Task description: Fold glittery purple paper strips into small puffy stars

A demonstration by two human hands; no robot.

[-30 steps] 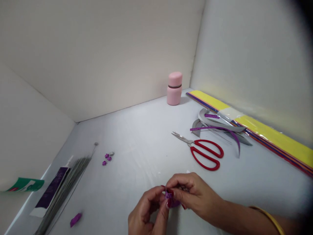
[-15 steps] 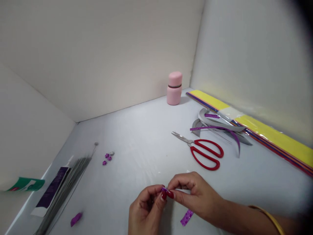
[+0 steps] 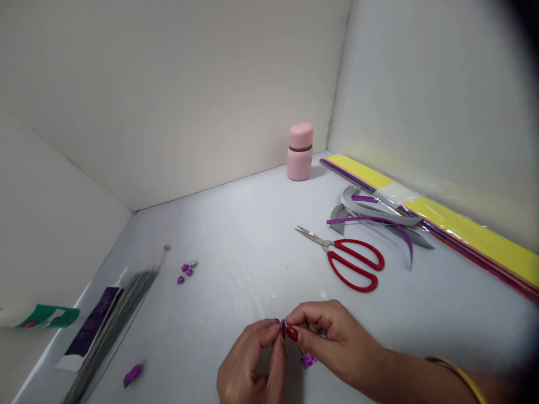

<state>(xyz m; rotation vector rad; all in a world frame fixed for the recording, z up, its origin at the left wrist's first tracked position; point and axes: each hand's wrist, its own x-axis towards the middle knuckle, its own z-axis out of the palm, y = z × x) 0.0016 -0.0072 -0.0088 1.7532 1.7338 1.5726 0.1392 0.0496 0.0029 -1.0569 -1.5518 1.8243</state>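
Near the front of the table, my left hand point(image 3: 252, 359) and my right hand point(image 3: 337, 334) meet, fingertips pinched together on a shiny purple paper strip point(image 3: 309, 360). A small folded bit of it pokes up between the nails, and its patterned tail hangs below my right hand. Most of the folded part is hidden by my fingers. Beyond my right hand lie scissors point(image 3: 353, 266) with red handles, blades slightly apart. To the left sit several tiny purple paper stars point(image 3: 185, 270) with a silvery one beside them.
A pink flask point(image 3: 300, 152) stands at the back. Grey and purple strips point(image 3: 370, 216) lie by a yellow-topped pack of coloured paper point(image 3: 455, 219) along the right wall. On the left are thin grey wires point(image 3: 122, 317), a purple-and-white tube point(image 3: 92, 325) and a purple scrap point(image 3: 133, 375).
My left hand has turned slightly, its thumb now more upright. The strip's tail has shifted left and up, and less of it shows. Both hands keep their pinch.
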